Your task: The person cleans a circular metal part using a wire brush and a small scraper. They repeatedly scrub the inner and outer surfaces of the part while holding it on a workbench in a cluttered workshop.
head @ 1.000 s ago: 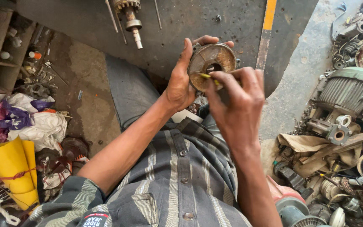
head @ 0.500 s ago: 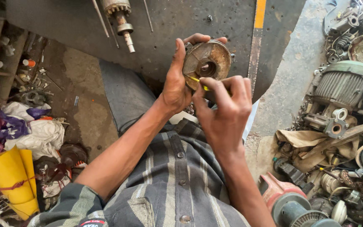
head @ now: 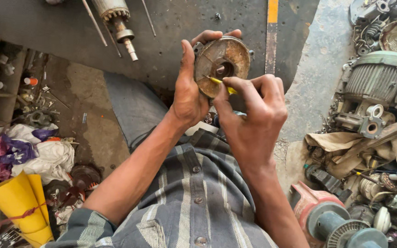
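Note:
My left hand point(head: 190, 94) grips a round, rusty metal end cover point(head: 224, 62) with a central hole, held up in front of my chest. My right hand point(head: 253, 115) is closed on a thin yellow tool point(head: 221, 84), a small stick-like piece whose tip rests on the cover's face just below the hole. Both hands are above my striped grey shirt point(head: 184, 202). The far end of the yellow tool is hidden in my fingers.
A motor rotor with its shaft point(head: 118, 20) and thin rods lie on the dark slab point(head: 70, 32) ahead. Grey finned motors point(head: 375, 80) and scrap parts crowd the right. A red pump motor point(head: 331, 218) sits lower right. Yellow rolled sheet point(head: 17, 202) and cloth bags point(head: 28, 151) lie at left.
The view has shifted slightly, so hands and cover sit a bit higher and further right. My right hand's yellow tool has moved along the cover's face near the hole.

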`<state>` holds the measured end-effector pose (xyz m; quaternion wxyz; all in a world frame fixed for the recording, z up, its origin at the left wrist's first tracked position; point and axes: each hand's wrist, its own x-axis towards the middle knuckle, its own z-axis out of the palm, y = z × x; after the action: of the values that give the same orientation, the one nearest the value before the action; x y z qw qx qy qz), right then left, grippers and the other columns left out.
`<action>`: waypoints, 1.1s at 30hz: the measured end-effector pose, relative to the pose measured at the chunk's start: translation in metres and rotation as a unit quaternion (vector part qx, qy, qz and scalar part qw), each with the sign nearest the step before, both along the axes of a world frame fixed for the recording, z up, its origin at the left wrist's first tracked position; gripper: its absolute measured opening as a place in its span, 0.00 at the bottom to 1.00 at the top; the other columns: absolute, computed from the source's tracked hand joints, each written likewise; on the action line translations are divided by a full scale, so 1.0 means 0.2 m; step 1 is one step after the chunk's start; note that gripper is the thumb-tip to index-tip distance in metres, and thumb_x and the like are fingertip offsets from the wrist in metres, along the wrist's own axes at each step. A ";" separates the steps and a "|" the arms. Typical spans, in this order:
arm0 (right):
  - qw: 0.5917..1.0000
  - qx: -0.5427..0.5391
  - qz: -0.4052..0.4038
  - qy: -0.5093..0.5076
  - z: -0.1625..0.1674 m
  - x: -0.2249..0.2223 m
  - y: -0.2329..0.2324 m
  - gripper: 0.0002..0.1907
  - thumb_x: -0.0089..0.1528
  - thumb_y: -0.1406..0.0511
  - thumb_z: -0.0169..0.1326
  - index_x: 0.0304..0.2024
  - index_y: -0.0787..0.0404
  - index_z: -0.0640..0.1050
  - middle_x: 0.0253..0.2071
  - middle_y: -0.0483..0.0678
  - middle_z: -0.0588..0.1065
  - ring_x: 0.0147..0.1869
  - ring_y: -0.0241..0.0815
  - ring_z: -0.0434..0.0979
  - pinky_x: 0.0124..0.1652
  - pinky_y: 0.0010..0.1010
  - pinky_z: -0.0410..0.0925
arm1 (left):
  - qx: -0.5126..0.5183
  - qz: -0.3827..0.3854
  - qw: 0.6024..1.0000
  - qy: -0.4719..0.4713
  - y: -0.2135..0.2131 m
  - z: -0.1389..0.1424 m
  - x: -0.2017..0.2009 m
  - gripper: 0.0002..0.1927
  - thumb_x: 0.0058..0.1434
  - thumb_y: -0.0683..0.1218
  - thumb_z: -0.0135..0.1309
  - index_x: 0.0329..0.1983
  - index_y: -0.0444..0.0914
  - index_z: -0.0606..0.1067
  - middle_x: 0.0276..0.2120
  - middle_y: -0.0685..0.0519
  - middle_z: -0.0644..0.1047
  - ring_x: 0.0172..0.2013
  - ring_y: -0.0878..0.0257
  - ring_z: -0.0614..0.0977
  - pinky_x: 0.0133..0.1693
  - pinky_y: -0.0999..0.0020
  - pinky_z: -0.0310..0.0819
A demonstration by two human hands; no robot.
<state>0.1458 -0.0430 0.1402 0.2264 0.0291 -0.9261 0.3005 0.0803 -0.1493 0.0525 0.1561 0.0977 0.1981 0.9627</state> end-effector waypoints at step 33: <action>0.999 0.020 0.023 -0.019 0.04 0.02 0.02 0.10 0.59 0.69 0.68 0.43 0.59 0.83 0.34 0.49 0.68 0.41 0.48 0.71 0.41 0.41 0.66 | 0.010 -0.016 1.000 0.003 0.04 0.00 0.01 0.27 0.81 0.65 0.30 0.62 0.40 0.65 0.65 0.41 0.70 0.60 0.53 0.77 0.62 0.58 0.76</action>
<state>0.1497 -0.0384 0.1486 0.2016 0.0492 -0.9350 0.2875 0.0830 -0.1418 0.0534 0.1698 0.1054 0.1875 0.9617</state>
